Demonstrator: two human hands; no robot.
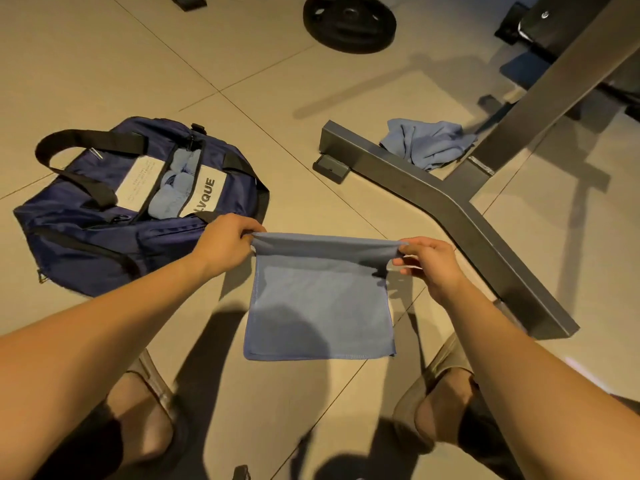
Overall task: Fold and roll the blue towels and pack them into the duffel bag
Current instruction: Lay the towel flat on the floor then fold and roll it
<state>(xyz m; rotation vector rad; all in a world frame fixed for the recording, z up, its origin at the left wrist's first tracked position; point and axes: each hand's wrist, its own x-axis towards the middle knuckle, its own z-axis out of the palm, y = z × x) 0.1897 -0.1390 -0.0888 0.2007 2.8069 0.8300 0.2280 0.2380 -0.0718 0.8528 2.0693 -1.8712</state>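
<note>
Towel [318, 299] first: you hold it by its far edge, stretched flat between your hands over the floor [104, 64] in front of your feet. Your left hand [227, 242] pinches the left corner with curled fingers. Your right hand [427, 263] pinches the right corner between thumb and fingertips, the other fingers loosely spread. The cloth falls toward you, and its near edge shows two layers. Whether that edge touches the tiles, you cannot tell from here.

The duffel bag [86, 216] lies on the floor to your left, just beyond your left hand, with its zip open and its black handles flopped to either side. Inside it sit pale blue rolled towels [173, 192], packed along the opening.

To your right a dark steel frame [450, 209] runs diagonally across the tiles. Its long foot passes near your right hand and ends close to your right sandal [446, 393]. A crumpled towel [427, 145] lies behind that foot, touching the bar, so the steel is between you and it.

A black weight plate [349, 22] lies flat at the far edge of the floor, well apart from everything else. Your left sandal [145, 410] is planted below the bag, and the towel hangs between your two feet.
</note>
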